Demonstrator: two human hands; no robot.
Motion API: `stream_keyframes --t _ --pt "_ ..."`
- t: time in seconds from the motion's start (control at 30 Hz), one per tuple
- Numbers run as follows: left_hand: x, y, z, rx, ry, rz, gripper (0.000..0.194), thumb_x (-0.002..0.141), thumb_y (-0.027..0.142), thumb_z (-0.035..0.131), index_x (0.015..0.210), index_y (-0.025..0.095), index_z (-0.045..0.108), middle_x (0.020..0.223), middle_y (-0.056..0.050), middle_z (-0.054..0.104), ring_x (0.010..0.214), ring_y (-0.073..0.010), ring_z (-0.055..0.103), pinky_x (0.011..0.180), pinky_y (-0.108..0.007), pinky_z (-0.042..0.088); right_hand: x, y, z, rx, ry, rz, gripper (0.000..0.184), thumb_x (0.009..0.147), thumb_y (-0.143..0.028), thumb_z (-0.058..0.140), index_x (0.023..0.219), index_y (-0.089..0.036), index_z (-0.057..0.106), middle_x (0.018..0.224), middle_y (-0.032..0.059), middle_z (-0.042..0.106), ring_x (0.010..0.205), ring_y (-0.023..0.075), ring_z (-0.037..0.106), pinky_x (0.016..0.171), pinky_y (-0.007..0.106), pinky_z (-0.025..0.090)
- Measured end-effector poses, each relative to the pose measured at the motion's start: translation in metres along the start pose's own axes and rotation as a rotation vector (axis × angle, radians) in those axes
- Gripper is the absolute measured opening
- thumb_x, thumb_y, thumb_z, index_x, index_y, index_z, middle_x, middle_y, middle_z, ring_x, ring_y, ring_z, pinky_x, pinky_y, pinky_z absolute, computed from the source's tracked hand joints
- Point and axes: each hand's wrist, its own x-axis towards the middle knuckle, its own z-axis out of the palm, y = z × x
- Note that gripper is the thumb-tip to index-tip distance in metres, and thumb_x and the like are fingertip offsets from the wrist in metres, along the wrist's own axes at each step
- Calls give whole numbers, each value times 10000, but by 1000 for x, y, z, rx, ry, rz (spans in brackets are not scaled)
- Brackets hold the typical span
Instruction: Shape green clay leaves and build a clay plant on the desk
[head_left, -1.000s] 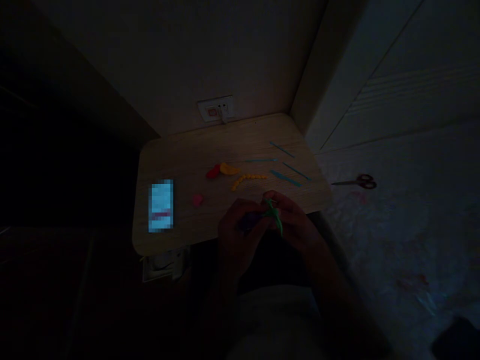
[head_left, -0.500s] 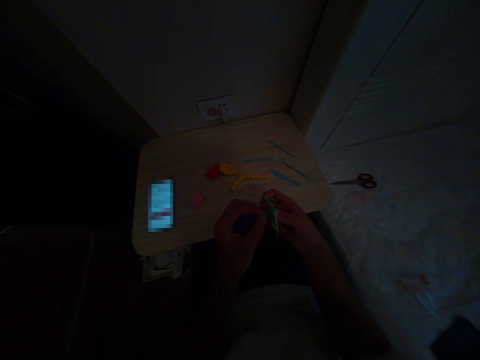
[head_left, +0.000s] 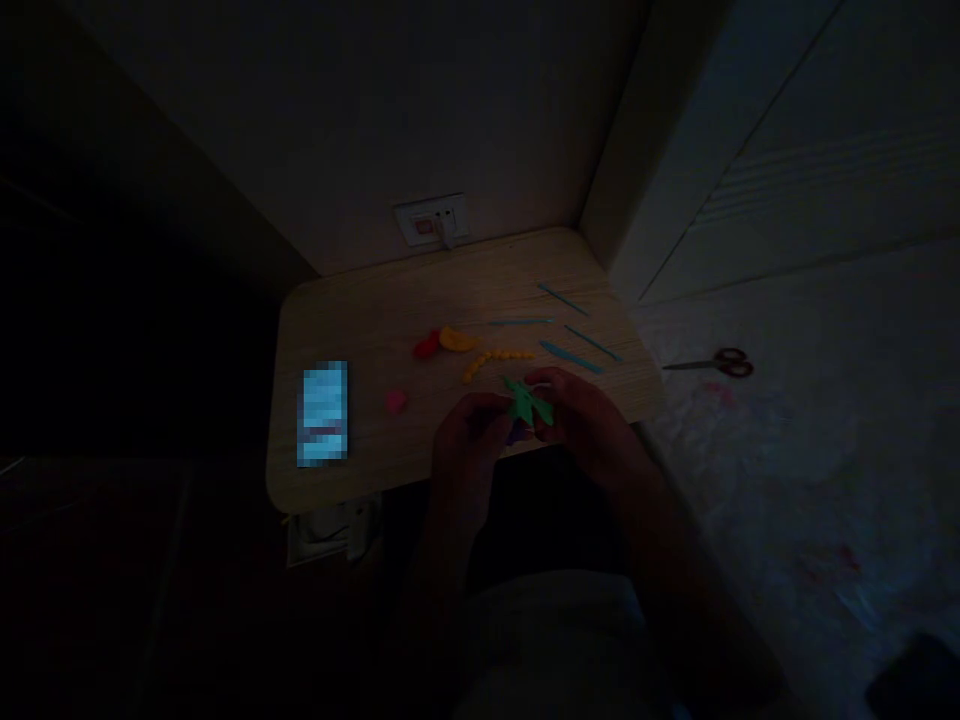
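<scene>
The room is very dark. My left hand [head_left: 466,445] and my right hand [head_left: 581,420] meet over the near edge of a small wooden table [head_left: 360,320]. Both pinch a small green piece [head_left: 527,402] with leaf-like points, and a dark purple lump [head_left: 516,432] shows just under it between my fingers. On the table beyond lie a red and orange lump [head_left: 441,342], a string of yellow beads [head_left: 495,358] and a pink bit [head_left: 396,401].
A lit phone [head_left: 324,413] lies on the table's left side. Several thin teal sticks [head_left: 570,352] lie at its right. Scissors [head_left: 712,364] rest on the pale floor to the right. A wall socket [head_left: 433,220] sits behind the table.
The green piece has turned from hanging downward to lying flat and spread between my fingers. Both hands moved slightly up and toward the table.
</scene>
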Motion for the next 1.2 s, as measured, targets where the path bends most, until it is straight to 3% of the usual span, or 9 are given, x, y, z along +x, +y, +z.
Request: stream_keyframes --t 0.3,0.47,0.67,0.77,0.87,0.97,1.07,1.2 --pt "4 8 1 -278 -26 -133 272 769 349 877 955 245 709 985 -34 768 922 -203 738 882 -401 610 0 -4 4 -138 56 -100 408 804 -543 845 1032 -212 774 774 -3 684 636 116 583 551 220 437" --pt "6 5 -1 -395 77 -162 230 797 338 859 944 227 722 937 -40 747 885 -174 725 824 -332 602 -1 8 5 -162 127 -141 363 804 -529 835 952 -208 751 741 -12 661 623 115 539 563 234 410" --pt "10 -6 -9 -191 64 48 278 840 434 865 985 246 720 1017 -35 763 974 -177 732 942 -352 590 -7 17 11 -256 91 -206 269 817 -446 844 905 -222 725 728 -24 644 631 120 529 585 247 415" --pt "12 -10 -10 -155 47 124 321 804 426 905 1011 247 738 1049 -38 781 1003 -186 740 980 -363 583 -7 18 13 -307 40 -267 208 851 -404 822 911 -231 724 773 -17 678 690 130 589 634 249 460" --pt "13 -12 -10 -203 69 171 441 662 368 1005 987 230 742 1020 -29 792 951 -175 750 912 -309 592 -4 22 13 -377 -9 -331 159 841 -327 820 936 -242 726 904 7 738 804 154 664 723 271 522" --pt "14 -14 -11 -195 100 215 517 555 328 1050 944 224 727 932 -4 782 838 -154 741 778 -252 593 1 28 10 -448 -30 -390 258 808 -285 834 1037 -263 717 1024 22 760 855 176 698 730 289 555" --pt "14 -16 -12 -163 88 265 479 589 326 1033 943 230 725 939 0 776 809 -145 734 690 -218 580 7 35 7 -445 -91 -440 349 804 -315 840 1126 -284 710 1071 31 771 919 207 727 787 333 598" --pt "15 -18 -16 -152 49 303 488 594 334 1029 976 237 742 993 -17 787 865 -167 749 707 -228 601 13 40 1 -414 -150 -437 309 830 -330 838 1119 -296 733 1106 31 779 979 223 739 870 373 612"
